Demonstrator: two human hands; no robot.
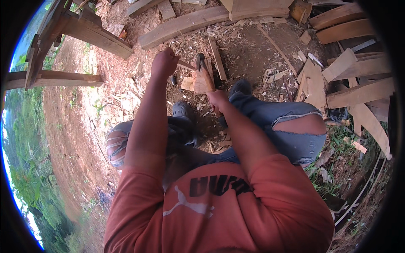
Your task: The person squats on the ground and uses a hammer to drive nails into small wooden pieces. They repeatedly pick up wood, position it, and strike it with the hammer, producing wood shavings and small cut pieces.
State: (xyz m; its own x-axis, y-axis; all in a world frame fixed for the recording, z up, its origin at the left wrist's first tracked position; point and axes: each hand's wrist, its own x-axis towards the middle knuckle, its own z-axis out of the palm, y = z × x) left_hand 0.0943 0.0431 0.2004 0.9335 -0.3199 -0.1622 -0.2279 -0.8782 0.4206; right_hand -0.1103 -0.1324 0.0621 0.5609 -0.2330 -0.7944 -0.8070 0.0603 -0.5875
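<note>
My left hand is closed round one end of a thin strip of wood, whose other end reaches right toward a hatchet. The hatchet has a wooden handle and a dark metal head; its cutting edge cannot be made out clearly. My right hand grips the lower end of that handle. Beneath the hatchet is a wooden block, low between my feet. The hatchet head appears beside the strip's end, and whether they touch I cannot tell. A small flat wood offcut lies left of the block.
Wood chips and slats, including a narrow board, litter the dirt. A long curved beam lies ahead. Cut planks are piled at the right. A timber frame stands at the left. My shoes flank the block.
</note>
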